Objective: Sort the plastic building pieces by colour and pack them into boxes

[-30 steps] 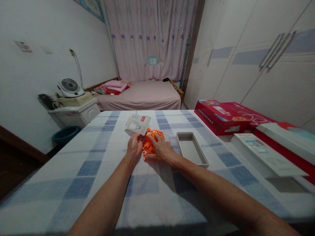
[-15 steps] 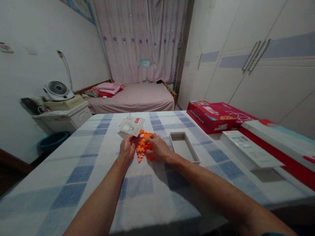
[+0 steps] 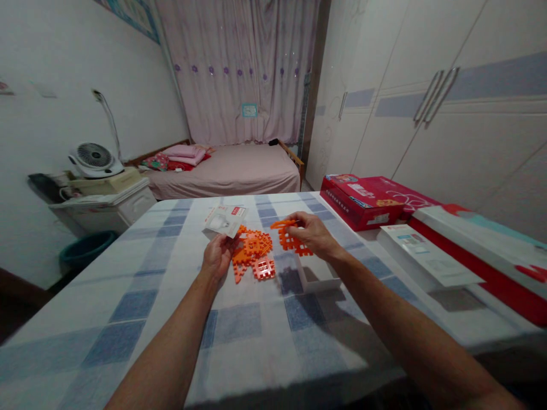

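Note:
Above the white open box (image 3: 304, 279), my right hand (image 3: 314, 230) is closed on several orange interlocking building pieces (image 3: 289, 239), flat and notched at the edges. The box is partly covered by that hand and its forearm. My left hand (image 3: 217, 255) rests at the left side of a pile of similar orange pieces (image 3: 256, 244), fingers loosely stretched against it. One lighter orange window-like piece (image 3: 264, 269) lies at the pile's near edge. Just beyond my left fingertips lies a white box lid printed with a light bulb (image 3: 225, 221), tilted.
Along the right side of the table lie a red box (image 3: 363, 205), a white printed box (image 3: 427, 256) and a long white-and-red box (image 3: 482, 250). A checked cloth (image 3: 239, 324) covers the table. A bed (image 3: 252, 165) stands behind it, and a fan (image 3: 96, 158) at the left.
My right hand has lifted several orange pieces off the pile and carried them right, over the white open box. My left hand has stayed beside the pile.

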A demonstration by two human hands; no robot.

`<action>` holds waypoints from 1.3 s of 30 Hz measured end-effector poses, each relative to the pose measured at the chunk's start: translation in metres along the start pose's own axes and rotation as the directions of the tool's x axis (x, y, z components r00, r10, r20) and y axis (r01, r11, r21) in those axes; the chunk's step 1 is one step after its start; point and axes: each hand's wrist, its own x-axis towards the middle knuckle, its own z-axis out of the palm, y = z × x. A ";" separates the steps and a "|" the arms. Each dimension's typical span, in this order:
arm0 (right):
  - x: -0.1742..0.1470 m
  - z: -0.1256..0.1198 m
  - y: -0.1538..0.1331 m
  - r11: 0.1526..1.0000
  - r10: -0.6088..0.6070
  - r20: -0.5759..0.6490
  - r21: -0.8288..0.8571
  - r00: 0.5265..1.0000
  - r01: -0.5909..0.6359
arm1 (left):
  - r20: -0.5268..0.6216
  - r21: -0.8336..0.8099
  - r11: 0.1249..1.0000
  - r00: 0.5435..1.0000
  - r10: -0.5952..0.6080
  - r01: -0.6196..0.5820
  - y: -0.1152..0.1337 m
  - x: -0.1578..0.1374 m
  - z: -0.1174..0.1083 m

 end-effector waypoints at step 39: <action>0.050 0.095 0.014 0.780 0.158 0.368 -0.616 0.916 0.112 | 0.031 -0.026 0.994 0.994 0.107 -0.107 -0.004 0.005 0.001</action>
